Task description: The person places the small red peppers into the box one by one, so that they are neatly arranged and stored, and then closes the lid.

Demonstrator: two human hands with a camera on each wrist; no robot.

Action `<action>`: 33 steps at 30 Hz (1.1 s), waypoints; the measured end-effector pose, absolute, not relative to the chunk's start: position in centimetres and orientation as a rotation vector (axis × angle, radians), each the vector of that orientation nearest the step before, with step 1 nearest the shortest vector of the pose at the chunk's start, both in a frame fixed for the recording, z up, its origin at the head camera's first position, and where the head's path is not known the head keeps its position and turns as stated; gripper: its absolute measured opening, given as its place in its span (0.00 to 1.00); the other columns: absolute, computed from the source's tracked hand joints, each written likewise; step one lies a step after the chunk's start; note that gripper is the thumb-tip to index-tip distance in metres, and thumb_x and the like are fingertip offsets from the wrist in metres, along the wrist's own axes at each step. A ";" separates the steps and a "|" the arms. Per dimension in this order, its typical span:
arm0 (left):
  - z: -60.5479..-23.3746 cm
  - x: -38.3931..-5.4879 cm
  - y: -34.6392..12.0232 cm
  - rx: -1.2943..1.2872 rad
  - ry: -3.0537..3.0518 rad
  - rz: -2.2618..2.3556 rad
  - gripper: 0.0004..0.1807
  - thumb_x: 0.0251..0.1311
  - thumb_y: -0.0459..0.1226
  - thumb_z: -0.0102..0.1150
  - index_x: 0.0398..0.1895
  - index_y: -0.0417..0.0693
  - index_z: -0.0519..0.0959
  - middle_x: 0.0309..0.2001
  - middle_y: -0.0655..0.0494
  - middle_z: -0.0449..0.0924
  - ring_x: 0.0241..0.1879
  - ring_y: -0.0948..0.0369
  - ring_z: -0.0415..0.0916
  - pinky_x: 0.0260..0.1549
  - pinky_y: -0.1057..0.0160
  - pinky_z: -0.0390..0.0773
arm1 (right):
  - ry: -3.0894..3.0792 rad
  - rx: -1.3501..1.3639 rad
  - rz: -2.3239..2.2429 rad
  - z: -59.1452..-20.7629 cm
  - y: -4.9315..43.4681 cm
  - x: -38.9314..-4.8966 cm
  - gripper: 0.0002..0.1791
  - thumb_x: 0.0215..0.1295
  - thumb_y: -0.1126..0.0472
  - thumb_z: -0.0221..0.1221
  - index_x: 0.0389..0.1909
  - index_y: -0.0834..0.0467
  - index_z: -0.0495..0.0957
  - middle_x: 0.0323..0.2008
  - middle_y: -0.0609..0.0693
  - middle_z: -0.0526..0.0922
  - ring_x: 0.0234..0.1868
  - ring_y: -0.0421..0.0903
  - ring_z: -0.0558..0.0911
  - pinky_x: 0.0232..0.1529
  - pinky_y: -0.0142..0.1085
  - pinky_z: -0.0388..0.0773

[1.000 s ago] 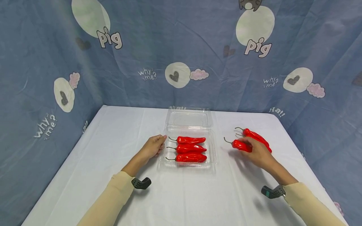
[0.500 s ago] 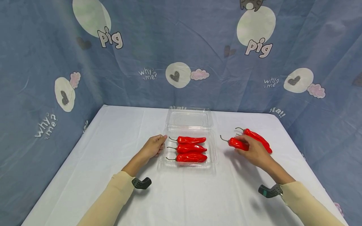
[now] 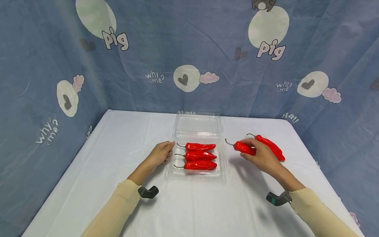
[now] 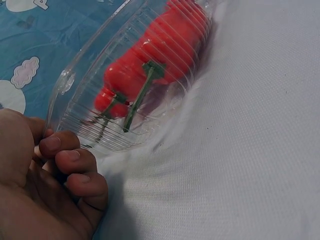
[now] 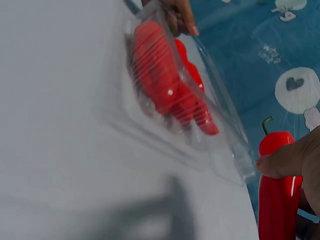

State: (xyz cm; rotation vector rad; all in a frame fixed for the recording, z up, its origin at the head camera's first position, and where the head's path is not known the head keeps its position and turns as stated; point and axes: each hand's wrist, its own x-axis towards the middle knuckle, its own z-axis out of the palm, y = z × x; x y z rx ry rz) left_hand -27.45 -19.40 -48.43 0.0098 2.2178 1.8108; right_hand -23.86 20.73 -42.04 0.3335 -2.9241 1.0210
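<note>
My right hand [image 3: 261, 156] holds a red chili pepper [image 3: 243, 148] above the table, its green stem pointing left. In the right wrist view the thumb lies across this held pepper [image 5: 277, 200]. Pinched between my left thumb and fingers is the left rim of a clear plastic clamshell box [image 3: 221, 158]; the left wrist view shows the left hand [image 4: 60, 175] at that edge. Inside the box three red peppers [image 3: 200, 156] lie side by side, stems to the left. Just beyond the right hand, red pepper [image 3: 270, 146] rests on the cloth, partly covered by that hand.
The box's clear lid [image 3: 197, 124] lies folded back toward the rear wall. A white cloth [image 3: 189, 204] covers the table. Blue printed fabric [image 3: 142, 95] hangs behind it and at both sides.
My right hand has moved left with its pepper, closer to the box and away from the pepper on the cloth. The left hand and the box have stayed in place.
</note>
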 end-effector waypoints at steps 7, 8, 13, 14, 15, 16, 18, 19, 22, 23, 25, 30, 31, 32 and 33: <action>-48.4 -27.4 -19.4 0.015 2.219 1.811 0.25 0.76 0.53 0.48 0.24 0.47 0.64 0.18 0.59 0.62 0.17 0.64 0.58 0.17 0.67 0.60 | -2.937 0.316 1.085 -41.4 18.9 -24.3 0.28 0.61 0.58 0.71 0.62 0.51 0.75 0.56 0.55 0.80 0.53 0.55 0.78 0.52 0.50 0.80; -48.5 -27.4 -19.4 0.017 2.219 1.810 0.25 0.76 0.53 0.48 0.24 0.47 0.64 0.18 0.59 0.62 0.17 0.64 0.58 0.17 0.67 0.60 | -2.939 0.317 1.099 -41.3 18.7 -24.4 0.28 0.62 0.58 0.71 0.63 0.51 0.75 0.57 0.55 0.80 0.53 0.55 0.78 0.52 0.50 0.81; -48.5 -27.5 -19.4 0.027 2.210 1.823 0.24 0.78 0.49 0.47 0.24 0.46 0.63 0.18 0.59 0.61 0.17 0.64 0.57 0.16 0.67 0.59 | -2.919 0.348 1.162 -41.0 17.6 -24.8 0.28 0.62 0.59 0.70 0.63 0.50 0.75 0.57 0.54 0.80 0.53 0.54 0.79 0.51 0.48 0.82; -48.5 -27.5 -19.4 0.028 2.207 1.823 0.23 0.78 0.49 0.46 0.24 0.46 0.63 0.18 0.59 0.61 0.17 0.64 0.57 0.16 0.67 0.59 | -2.913 0.359 1.172 -41.0 17.4 -24.8 0.28 0.62 0.59 0.70 0.63 0.50 0.75 0.56 0.53 0.80 0.52 0.54 0.79 0.50 0.47 0.82; -48.5 -27.4 -19.4 0.028 2.205 1.827 0.23 0.78 0.48 0.46 0.24 0.46 0.63 0.18 0.59 0.61 0.17 0.64 0.57 0.16 0.67 0.58 | -2.910 0.364 1.180 -41.0 17.1 -24.9 0.28 0.62 0.59 0.71 0.62 0.50 0.75 0.56 0.53 0.80 0.52 0.53 0.80 0.50 0.47 0.82; -48.4 -27.4 -19.4 0.028 2.204 1.828 0.23 0.78 0.48 0.46 0.24 0.46 0.63 0.18 0.60 0.61 0.17 0.64 0.57 0.16 0.67 0.58 | -2.908 0.371 1.187 -41.0 16.9 -24.9 0.28 0.61 0.59 0.71 0.62 0.50 0.75 0.56 0.53 0.80 0.52 0.53 0.80 0.49 0.46 0.83; -48.0 -27.2 -19.3 0.030 2.203 1.831 0.23 0.79 0.47 0.46 0.24 0.45 0.63 0.18 0.59 0.61 0.17 0.64 0.56 0.16 0.67 0.58 | -2.907 0.382 1.194 -41.0 16.5 -25.0 0.28 0.61 0.59 0.71 0.62 0.50 0.75 0.55 0.53 0.81 0.51 0.53 0.80 0.48 0.45 0.83; -48.0 -27.2 -19.3 0.033 2.205 1.833 0.23 0.79 0.47 0.47 0.24 0.45 0.63 0.18 0.59 0.61 0.17 0.65 0.57 0.16 0.67 0.58 | -2.908 0.384 1.198 -40.9 16.2 -25.1 0.28 0.61 0.60 0.71 0.62 0.50 0.75 0.55 0.53 0.81 0.51 0.53 0.80 0.47 0.44 0.84; -48.0 -27.1 -19.3 0.028 2.210 1.837 0.23 0.78 0.47 0.47 0.24 0.45 0.63 0.18 0.59 0.61 0.17 0.64 0.57 0.16 0.67 0.58 | -2.917 0.398 1.212 -40.8 15.5 -25.1 0.28 0.61 0.61 0.71 0.63 0.50 0.75 0.56 0.53 0.81 0.51 0.53 0.80 0.47 0.44 0.84; -48.0 -27.2 -19.3 0.026 2.211 1.839 0.23 0.78 0.47 0.47 0.24 0.45 0.63 0.18 0.59 0.61 0.17 0.64 0.57 0.16 0.67 0.58 | -2.918 0.404 1.219 -40.8 15.2 -25.1 0.28 0.61 0.61 0.71 0.63 0.50 0.75 0.56 0.53 0.81 0.51 0.53 0.80 0.47 0.44 0.84; -48.5 -27.5 -19.4 0.020 2.210 1.841 0.23 0.78 0.47 0.47 0.23 0.46 0.64 0.18 0.60 0.61 0.17 0.64 0.57 0.16 0.67 0.58 | -2.922 0.418 1.226 -40.7 14.7 -25.1 0.29 0.61 0.61 0.71 0.63 0.49 0.74 0.56 0.52 0.80 0.51 0.53 0.80 0.48 0.45 0.83; -48.6 -27.5 -19.3 0.021 2.205 1.846 0.23 0.78 0.47 0.47 0.23 0.46 0.64 0.18 0.60 0.61 0.17 0.64 0.57 0.16 0.67 0.58 | -2.913 0.469 1.246 -40.7 13.4 -25.2 0.28 0.61 0.61 0.71 0.62 0.49 0.75 0.55 0.51 0.80 0.50 0.52 0.80 0.48 0.44 0.83; -48.6 -27.5 -19.3 0.020 2.204 1.850 0.23 0.78 0.47 0.47 0.23 0.46 0.64 0.18 0.60 0.61 0.17 0.64 0.57 0.16 0.67 0.58 | -2.909 0.480 1.257 -40.8 13.1 -25.2 0.28 0.61 0.62 0.70 0.62 0.49 0.75 0.55 0.51 0.80 0.50 0.52 0.80 0.48 0.44 0.84; -48.6 -27.5 -19.3 0.023 2.204 1.852 0.23 0.78 0.47 0.47 0.23 0.46 0.64 0.18 0.60 0.61 0.17 0.64 0.57 0.16 0.67 0.58 | -2.904 0.491 1.269 -40.8 12.8 -25.3 0.28 0.61 0.62 0.70 0.62 0.49 0.75 0.54 0.51 0.81 0.50 0.52 0.80 0.48 0.43 0.84; -48.7 -27.5 -19.3 0.024 2.203 1.855 0.23 0.78 0.47 0.47 0.23 0.46 0.64 0.18 0.60 0.61 0.17 0.64 0.57 0.16 0.67 0.58 | -2.902 0.503 1.281 -40.8 12.5 -25.3 0.27 0.61 0.63 0.70 0.61 0.48 0.75 0.54 0.50 0.81 0.50 0.52 0.80 0.48 0.43 0.84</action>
